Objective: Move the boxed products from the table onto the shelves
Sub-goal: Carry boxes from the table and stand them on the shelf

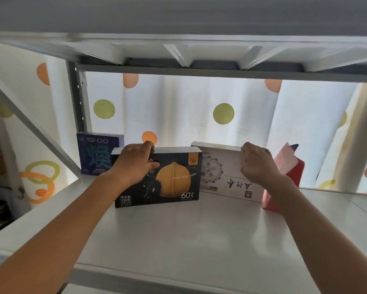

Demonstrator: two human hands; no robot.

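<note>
From the head camera, both arms reach forward onto a white shelf, under the ribbed underside of the upper shelf. Four boxed products stand upright on the shelf, toward its back. The left hand grips the top left corner of the black box, the one with a large yellow round fruit-like picture and "60" printed low on its front; the fingers curl over the top edge and the thumb lies across the front face. The right hand holds the white box at its upper right part, fingers hooked over the top edge, knuckles toward the camera. The white box stands just right of the black box and a little further back, its left edge hidden behind the black box's right end, so I cannot tell whether the two touch. Behind the black box's left end stands a blue box marked "19:00", close to the grey shelf upright. To the right of the white box, partly hidden by the right wrist, a red box stands turned at an angle, with a pale pink panel on its near face. Behind the shelf hangs a white curtain with green and orange dots, lit from behind
</note>
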